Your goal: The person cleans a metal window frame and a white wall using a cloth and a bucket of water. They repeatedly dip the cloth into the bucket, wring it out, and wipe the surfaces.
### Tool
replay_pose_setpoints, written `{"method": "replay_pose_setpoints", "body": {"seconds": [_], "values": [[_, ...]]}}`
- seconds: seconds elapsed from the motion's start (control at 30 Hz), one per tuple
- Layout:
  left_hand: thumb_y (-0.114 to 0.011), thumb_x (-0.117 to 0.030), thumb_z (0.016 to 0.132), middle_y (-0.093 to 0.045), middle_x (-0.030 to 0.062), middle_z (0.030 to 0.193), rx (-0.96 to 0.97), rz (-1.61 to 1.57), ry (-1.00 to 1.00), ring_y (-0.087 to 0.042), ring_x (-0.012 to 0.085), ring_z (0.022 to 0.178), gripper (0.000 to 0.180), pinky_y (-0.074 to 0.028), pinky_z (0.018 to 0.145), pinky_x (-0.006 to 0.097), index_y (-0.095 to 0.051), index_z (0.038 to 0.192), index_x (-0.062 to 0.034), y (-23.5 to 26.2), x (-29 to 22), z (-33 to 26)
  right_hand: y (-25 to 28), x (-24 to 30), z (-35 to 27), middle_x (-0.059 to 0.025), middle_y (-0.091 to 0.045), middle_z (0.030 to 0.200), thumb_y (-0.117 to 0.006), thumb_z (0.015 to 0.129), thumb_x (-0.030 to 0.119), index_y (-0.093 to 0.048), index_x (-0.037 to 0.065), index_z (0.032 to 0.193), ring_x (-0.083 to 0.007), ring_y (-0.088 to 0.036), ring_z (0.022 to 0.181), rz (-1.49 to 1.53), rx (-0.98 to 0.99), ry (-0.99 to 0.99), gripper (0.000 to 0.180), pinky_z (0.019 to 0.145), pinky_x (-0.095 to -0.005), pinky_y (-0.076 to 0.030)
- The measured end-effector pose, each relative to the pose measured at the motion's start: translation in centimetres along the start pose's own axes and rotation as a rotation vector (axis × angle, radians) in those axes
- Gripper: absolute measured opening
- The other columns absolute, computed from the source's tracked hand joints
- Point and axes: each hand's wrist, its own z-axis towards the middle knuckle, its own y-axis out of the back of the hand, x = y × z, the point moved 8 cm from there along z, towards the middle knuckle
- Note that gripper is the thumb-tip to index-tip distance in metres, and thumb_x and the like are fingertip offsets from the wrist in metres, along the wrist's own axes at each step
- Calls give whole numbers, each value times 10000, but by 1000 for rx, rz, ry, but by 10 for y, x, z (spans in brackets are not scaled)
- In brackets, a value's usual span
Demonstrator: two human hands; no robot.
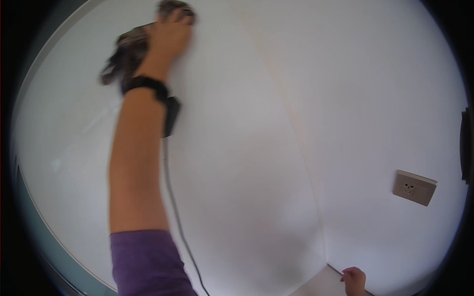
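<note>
A dark, patterned cloth [129, 49] lies bunched against the white wall at the upper left. My left hand [170, 37] presses on it, fingers closed over its upper part, and some of the cloth hangs to the left of the wrist. Motion smears both the fingers and the cloth. Low on the right, close to the wall corner, my right hand [354, 281] shows only in part. Its fingers are loosely bent with a gap between them, and nothing is visible in them.
A black wristband [147, 86] with a small black box is on my left wrist, and a thin cable [174, 197] runs down from it. A socket plate [414, 187] is on the right wall. A dark object [465, 145] stands at the right rim.
</note>
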Motion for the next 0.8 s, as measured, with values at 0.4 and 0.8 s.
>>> {"method": "replay_pose_setpoints", "body": {"seconds": [0.4,0.8], "values": [[-421,-104,913,-253,176,1449,283,-1676,-88,-161,423,1354,337,-160,1079,556,-505,1221,2,-90,-325,-252,-5,-44,-19,-76,-622,743,-547,866,104,-625,-18,969,-151,-571,680,138,112,-144,177,654,-279,-467],[-542,-212,838,-430,156,1355,-36,40,169,-391,335,1243,466,-281,1030,494,-496,1288,-97,68,168,-294,-27,-14,1,-59,-626,744,-540,858,65,-627,-27,983,-132,-563,688,97,301,-111,178,660,-251,-448]]}}
